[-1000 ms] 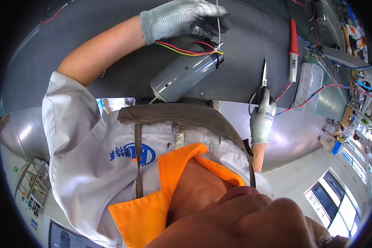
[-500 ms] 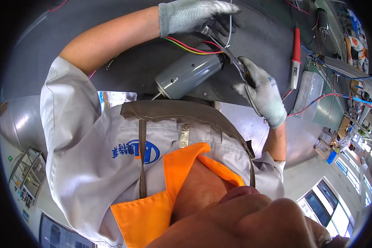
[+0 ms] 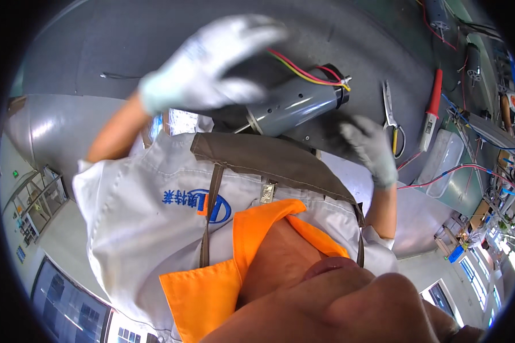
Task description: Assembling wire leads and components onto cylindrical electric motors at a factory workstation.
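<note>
A grey cylindrical motor (image 3: 297, 108) lies slantwise on the dark bench, its shaft end towards my apron. Red, pink and yellow-green wires (image 3: 306, 74) run along its upper side and gather at the black end cap (image 3: 339, 86). My left hand (image 3: 212, 66), in a white glove and smeared by motion, is over the motor's shaft end with fingers stretched and thumb apart. To the right of the motor is my gloved right hand (image 3: 369, 146), its dark-coated fingers spread and blurred, nothing visible in them. A pair of scissors (image 3: 389, 111) lies on the bench just beyond it.
On the right lie a red-and-white corded hand tool (image 3: 432, 108) and a pale, shallow tray (image 3: 445, 154). More motors (image 3: 473, 63) stand towards the far right. Red and blue cables (image 3: 469, 166) cross the right edge. A thin dark lead (image 3: 120, 76) rests at the left.
My right hand has let go of the scissors, which now lie on the bench. My left hand has swung left and nearer, away from the wires. The white strip beside the wires is gone from view.
</note>
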The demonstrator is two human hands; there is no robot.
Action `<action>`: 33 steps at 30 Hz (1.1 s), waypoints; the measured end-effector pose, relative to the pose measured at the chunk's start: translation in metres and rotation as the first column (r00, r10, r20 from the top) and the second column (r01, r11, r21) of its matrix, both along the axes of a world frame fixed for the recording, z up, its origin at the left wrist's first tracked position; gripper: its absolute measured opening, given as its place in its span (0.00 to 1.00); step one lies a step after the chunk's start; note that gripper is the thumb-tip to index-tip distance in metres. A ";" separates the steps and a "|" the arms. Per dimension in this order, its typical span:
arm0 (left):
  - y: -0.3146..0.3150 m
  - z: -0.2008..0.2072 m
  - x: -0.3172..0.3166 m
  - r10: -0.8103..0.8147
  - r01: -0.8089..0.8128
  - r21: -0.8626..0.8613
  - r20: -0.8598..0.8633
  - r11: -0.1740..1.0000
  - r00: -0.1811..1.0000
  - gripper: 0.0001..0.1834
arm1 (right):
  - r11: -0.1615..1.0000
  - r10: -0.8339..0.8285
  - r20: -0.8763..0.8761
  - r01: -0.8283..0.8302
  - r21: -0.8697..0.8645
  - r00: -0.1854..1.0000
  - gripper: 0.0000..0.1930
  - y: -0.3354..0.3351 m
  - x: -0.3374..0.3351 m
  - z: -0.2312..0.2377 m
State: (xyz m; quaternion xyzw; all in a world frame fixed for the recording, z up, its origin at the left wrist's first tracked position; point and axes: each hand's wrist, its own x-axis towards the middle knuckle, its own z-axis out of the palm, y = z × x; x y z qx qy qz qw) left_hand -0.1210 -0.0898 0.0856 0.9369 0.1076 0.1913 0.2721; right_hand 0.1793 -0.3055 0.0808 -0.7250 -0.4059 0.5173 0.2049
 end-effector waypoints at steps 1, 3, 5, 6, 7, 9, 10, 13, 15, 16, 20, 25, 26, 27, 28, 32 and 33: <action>-0.018 -0.016 0.013 -0.009 0.008 0.008 0.012 1.000 1.000 0.43 | 0.959 -0.194 -0.439 0.075 -0.274 0.877 0.23 0.015 -0.014 0.005; -0.049 -0.048 0.039 -0.063 0.061 0.020 0.149 0.998 0.987 0.43 | 0.949 -0.314 -0.654 0.232 -0.212 0.689 0.21 0.023 -0.038 -0.013; -0.051 -0.061 0.056 0.100 -0.049 -0.149 0.355 0.988 0.930 0.36 | 0.970 -0.195 -0.643 0.244 -0.014 0.740 0.21 0.056 -0.032 -0.020; -0.031 -0.068 0.073 0.229 -0.255 0.013 0.397 0.967 0.889 0.32 | 0.938 -0.094 -0.410 0.219 0.269 0.907 0.20 0.087 -0.025 -0.025; -0.017 -0.079 0.094 0.356 -0.456 0.128 0.455 0.881 0.816 0.29 | 0.867 -0.059 -0.113 0.107 0.486 0.992 0.19 0.117 -0.014 -0.029; 0.027 -0.053 0.136 0.629 -0.688 0.032 0.374 0.725 0.681 0.20 | 0.750 -0.243 -0.407 0.437 0.496 0.881 0.18 0.157 -0.010 -0.017; 0.071 -0.054 0.161 0.679 -0.758 0.040 0.416 0.651 0.605 0.19 | 0.641 -0.255 -0.536 0.556 0.529 0.805 0.18 0.180 0.000 -0.027; 0.137 -0.003 0.153 0.625 -0.594 -0.757 -0.330 0.273 0.708 0.19 | 0.695 -0.235 -0.260 0.349 0.628 0.936 0.18 0.149 0.028 0.008; 0.160 -0.049 0.087 0.343 -0.146 -0.876 0.024 0.460 0.939 0.21 | 0.619 -0.340 -0.097 0.300 0.726 0.935 0.18 0.106 0.064 0.001; 0.147 -0.055 0.068 0.403 -0.173 -0.877 0.026 0.449 0.915 0.21 | 0.539 -0.369 0.064 0.157 0.828 0.927 0.17 0.080 0.080 0.004; 0.055 -0.045 0.020 0.446 -0.210 -0.947 -0.082 0.245 0.891 0.24 | 0.130 -0.750 -0.440 0.762 0.634 0.494 0.20 -0.015 0.223 -0.027; -0.019 -0.039 0.017 0.265 -0.150 -0.988 -0.154 -0.036 0.952 0.24 | 0.329 -0.645 -0.427 0.734 0.594 0.634 0.16 0.000 0.245 -0.006; -0.025 -0.037 0.022 0.211 -0.133 -0.984 -0.156 -0.120 0.965 0.21 | 0.534 -0.627 -0.228 0.624 0.570 0.745 0.15 0.009 0.228 0.002; -0.036 -0.035 0.026 0.161 -0.119 -0.971 -0.154 -0.209 0.975 0.17 | 0.709 -0.552 -0.080 0.518 0.479 0.830 0.15 0.030 0.172 0.016; -0.042 -0.037 0.030 0.186 -0.150 -0.962 -0.194 -0.229 0.963 0.17 | 0.811 -0.484 -0.051 0.469 0.351 0.874 0.14 0.040 0.136 0.023; -0.035 -0.027 0.053 0.160 -0.006 -1.000 -0.003 0.015 0.987 0.18 | 0.972 -0.075 -0.372 0.152 0.181 0.925 0.15 0.046 0.032 0.003; -0.038 -0.023 0.062 0.157 -0.004 -1.000 -0.001 0.017 0.988 0.18 | 0.963 0.016 -0.397 0.092 0.252 0.918 0.15 0.042 0.014 -0.006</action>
